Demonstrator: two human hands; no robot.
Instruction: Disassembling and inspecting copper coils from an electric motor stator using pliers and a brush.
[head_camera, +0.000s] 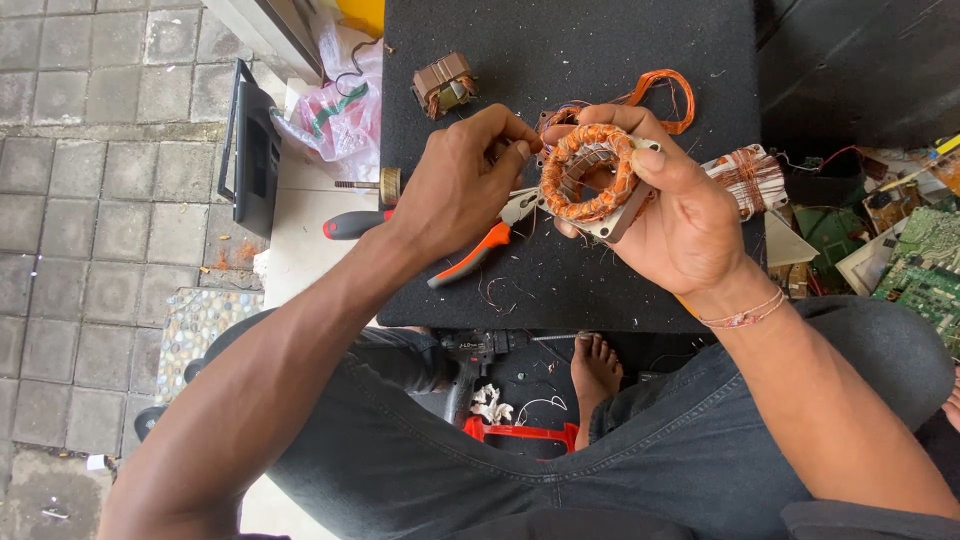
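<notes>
My right hand (680, 215) grips a round motor stator (592, 172) wound with orange-copper wire, held above a black mat (560, 60). Pinched at the stator's left rim, the fingers of my left hand (462, 185) touch its winding. Pliers with orange and black handles (480, 252) lie on the mat just under my left hand. Behind the stator sits a loose tangle of copper wire (662, 92).
A small transformer (444, 83) rests at the mat's far left. Another wound coil block (748, 178) lies to the right. Circuit boards (925, 265) pile at far right. A cordless drill (470, 355) and my bare foot (596, 370) are below the mat. A black frame (250, 150) leans at left.
</notes>
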